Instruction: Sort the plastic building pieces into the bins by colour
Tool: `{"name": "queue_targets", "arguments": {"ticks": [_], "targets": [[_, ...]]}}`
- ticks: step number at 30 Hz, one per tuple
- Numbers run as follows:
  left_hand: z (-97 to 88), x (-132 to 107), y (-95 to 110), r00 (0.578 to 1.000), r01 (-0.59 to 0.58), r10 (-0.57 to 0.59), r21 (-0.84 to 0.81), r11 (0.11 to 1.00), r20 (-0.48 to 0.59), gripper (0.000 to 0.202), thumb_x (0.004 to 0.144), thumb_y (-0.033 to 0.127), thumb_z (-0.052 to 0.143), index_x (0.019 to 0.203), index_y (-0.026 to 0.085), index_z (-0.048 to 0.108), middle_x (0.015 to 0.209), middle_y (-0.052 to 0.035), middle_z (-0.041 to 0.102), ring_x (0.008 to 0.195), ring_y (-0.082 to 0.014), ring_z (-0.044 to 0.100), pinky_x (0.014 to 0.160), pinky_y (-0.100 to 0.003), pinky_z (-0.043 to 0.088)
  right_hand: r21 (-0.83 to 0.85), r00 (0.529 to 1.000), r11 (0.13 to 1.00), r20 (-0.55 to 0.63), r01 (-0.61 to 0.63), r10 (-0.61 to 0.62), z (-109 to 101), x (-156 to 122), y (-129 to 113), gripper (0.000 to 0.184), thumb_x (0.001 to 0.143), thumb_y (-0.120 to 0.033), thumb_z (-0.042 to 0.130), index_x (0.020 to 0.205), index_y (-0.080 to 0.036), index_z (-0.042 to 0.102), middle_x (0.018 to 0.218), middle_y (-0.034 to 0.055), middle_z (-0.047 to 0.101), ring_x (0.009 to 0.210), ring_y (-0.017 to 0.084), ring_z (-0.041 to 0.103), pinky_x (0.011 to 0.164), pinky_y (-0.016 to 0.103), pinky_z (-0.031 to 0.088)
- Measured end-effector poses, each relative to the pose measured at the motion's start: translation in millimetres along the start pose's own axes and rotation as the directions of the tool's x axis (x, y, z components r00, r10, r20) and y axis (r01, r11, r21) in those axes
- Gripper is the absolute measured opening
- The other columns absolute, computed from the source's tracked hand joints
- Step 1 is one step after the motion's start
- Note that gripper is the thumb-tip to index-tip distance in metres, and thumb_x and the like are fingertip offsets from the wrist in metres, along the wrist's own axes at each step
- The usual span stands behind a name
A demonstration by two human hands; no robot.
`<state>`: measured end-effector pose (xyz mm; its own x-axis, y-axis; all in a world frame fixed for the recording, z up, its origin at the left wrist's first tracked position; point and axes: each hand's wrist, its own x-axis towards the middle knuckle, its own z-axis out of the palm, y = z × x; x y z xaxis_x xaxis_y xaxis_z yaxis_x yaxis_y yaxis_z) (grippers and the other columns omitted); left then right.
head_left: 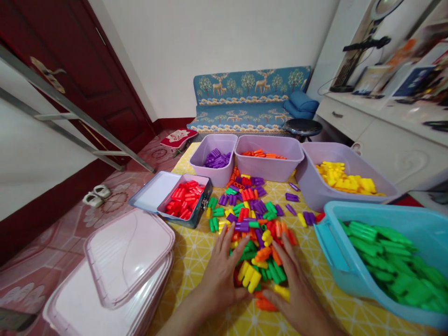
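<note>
A heap of mixed plastic pegs [257, 219] in red, yellow, green, purple and orange lies on the yellow patterned tablecloth [196, 252]. My left hand [220, 273] rests flat on the heap's near left side, fingers spread. My right hand [296, 289] lies flat on its near right side, fingers stretched out. Between the two hands sit yellow, green and orange pegs [261, 273]. Neither hand grips anything.
Sorted pegs fill containers around the heap: red in a small tin [201, 207], purple [199, 161], orange [296, 156] and yellow [315, 191] in lilac bins, green in a blue bin [332, 252]. Pink lids [126, 252] are stacked at the left. A sofa stands behind.
</note>
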<state>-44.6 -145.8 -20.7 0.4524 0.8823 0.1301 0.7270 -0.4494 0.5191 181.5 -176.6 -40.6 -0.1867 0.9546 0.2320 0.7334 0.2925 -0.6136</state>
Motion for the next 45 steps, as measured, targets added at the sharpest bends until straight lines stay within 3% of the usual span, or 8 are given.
{"name": "queue_targets", "arguments": {"ticks": [6, 11, 15, 18, 26, 29, 36, 45], "targets": [[-13.5, 46, 9, 0.997, -0.059, 0.058, -0.032, 0.998, -0.048, 0.090, 0.058, 0.044, 0.078, 0.139, 0.029, 0.042, 0.145, -0.0128, 0.041, 0.135, -0.0379, 0.032, 0.108, -0.061, 0.026, 0.265, 0.997, 0.964, -0.076, 0.018, 0.003, 8, 56, -3, 0.067, 0.079, -0.019, 0.053, 0.142, -0.025, 0.032, 0.155, 0.0074, 0.022, 0.143, 0.025, 0.022, 0.112, 0.046, 0.031], [-33.4, 100, 0, 0.986, -0.037, 0.010, -0.156, 0.987, -0.168, 0.051, 0.070, 0.044, 0.072, 0.115, 0.024, 0.061, 0.107, -0.0076, 0.068, 0.102, -0.0266, 0.062, 0.095, -0.043, 0.045, 0.358, 0.997, 0.933, -0.069, 0.044, -0.021, -3, 109, -2, 0.037, 0.090, -0.034, 0.047, 0.123, -0.022, 0.056, 0.122, 0.0088, 0.063, 0.113, 0.022, 0.058, 0.097, 0.038, 0.046], [-25.9, 126, -17, 0.968, -0.048, -0.016, -0.244, 0.969, -0.252, 0.055, 0.063, 0.044, 0.079, 0.110, 0.021, 0.063, 0.106, -0.0071, 0.068, 0.099, -0.0254, 0.062, 0.089, -0.037, 0.048, 0.088, 0.953, 0.996, -0.300, -0.026, 0.052, -5, 147, 11, 0.030, 0.091, -0.034, 0.044, 0.093, -0.019, 0.070, 0.095, 0.0083, 0.072, 0.093, 0.024, 0.063, 0.089, 0.041, 0.047], [-11.9, 126, -26, 0.936, -0.116, -0.007, -0.327, 0.938, -0.352, 0.068, 0.061, 0.043, 0.081, 0.120, 0.019, 0.057, 0.117, -0.0095, 0.063, 0.108, -0.0248, 0.059, 0.096, -0.037, 0.045, -0.144, 0.945, 0.986, -0.327, -0.083, 0.032, 0, 164, 23, 0.033, 0.084, -0.025, 0.052, 0.114, -0.018, 0.064, 0.119, 0.0108, 0.065, 0.113, 0.028, 0.054, 0.099, 0.046, 0.039], [-7.0, 117, -23, 0.940, -0.103, -0.001, -0.287, 0.952, -0.341, 0.050, 0.079, 0.046, 0.065, 0.124, 0.023, 0.059, 0.124, -0.0095, 0.060, 0.118, -0.0251, 0.052, 0.104, -0.041, 0.038, -0.233, 0.995, 0.970, -0.082, -0.066, 0.048, 1, 169, 32, 0.045, 0.081, -0.024, 0.052, 0.125, -0.021, 0.059, 0.126, 0.0103, 0.062, 0.115, 0.029, 0.055, 0.100, 0.050, 0.035], [-6.6, 119, -21, 0.946, -0.085, 0.005, -0.232, 0.969, -0.323, 0.042, 0.086, 0.042, 0.056, 0.124, 0.024, 0.059, 0.126, -0.0079, 0.060, 0.119, -0.0240, 0.051, 0.107, -0.043, 0.034, -0.148, 0.995, 0.989, -0.104, -0.027, 0.012, 1, 165, 33, 0.044, 0.079, -0.025, 0.054, 0.122, -0.019, 0.060, 0.124, 0.0105, 0.063, 0.114, 0.027, 0.056, 0.100, 0.045, 0.038], [-4.0, 119, -20, 0.953, -0.079, 0.026, -0.166, 0.983, -0.301, 0.066, 0.083, 0.035, 0.061, 0.143, 0.026, 0.035, 0.135, -0.0071, 0.054, 0.124, -0.0240, 0.047, 0.110, -0.045, 0.028, 0.302, 0.967, 0.953, -0.247, 0.023, 0.055, 8, 153, 20, 0.035, 0.084, -0.034, 0.055, 0.116, -0.020, 0.060, 0.115, 0.0079, 0.067, 0.107, 0.023, 0.061, 0.095, 0.039, 0.046], [-7.4, 123, -14, 0.933, -0.077, -0.014, -0.235, 0.969, -0.360, 0.041, 0.086, 0.036, 0.058, 0.126, 0.025, 0.058, 0.113, -0.0055, 0.067, 0.106, -0.0222, 0.057, 0.099, -0.041, 0.040, 0.440, 0.966, 0.896, -0.254, 0.067, 0.052, 14, 153, 17, 0.033, 0.083, -0.025, 0.053, 0.115, -0.023, 0.056, 0.113, 0.0067, 0.067, 0.106, 0.021, 0.063, 0.096, 0.040, 0.048]]}}
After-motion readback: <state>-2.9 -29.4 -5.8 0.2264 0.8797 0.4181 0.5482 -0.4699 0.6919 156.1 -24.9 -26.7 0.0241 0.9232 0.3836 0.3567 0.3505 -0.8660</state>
